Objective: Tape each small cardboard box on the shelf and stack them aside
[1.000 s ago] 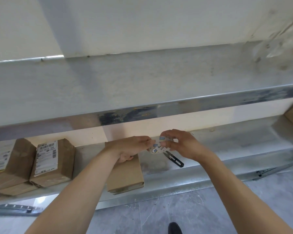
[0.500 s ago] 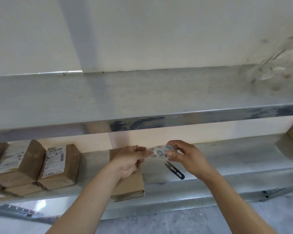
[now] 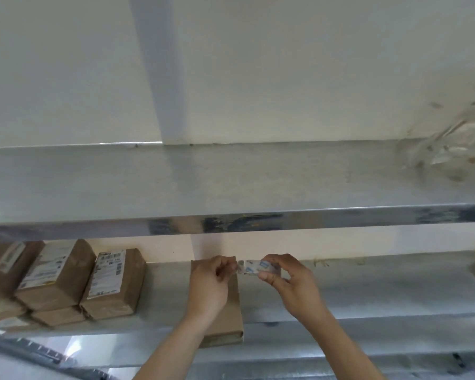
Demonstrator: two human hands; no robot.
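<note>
Both hands up over the lower shelf, now raised a bit vs 1 s ago. R hand pinches the tape roll, which has tipped from face-on to nearly edge-on. L hand fingertips pinch at the roll's 9 o'clock rim, prob. the loose tape end; can't tell for sure. Target box lies flat under L hand, untaped. Labelled boxes stacked at 9 o'clock. Scissors seen earlier now hidden behind R hand. Judgement: peel step starting, strip not yet pulled.
</note>
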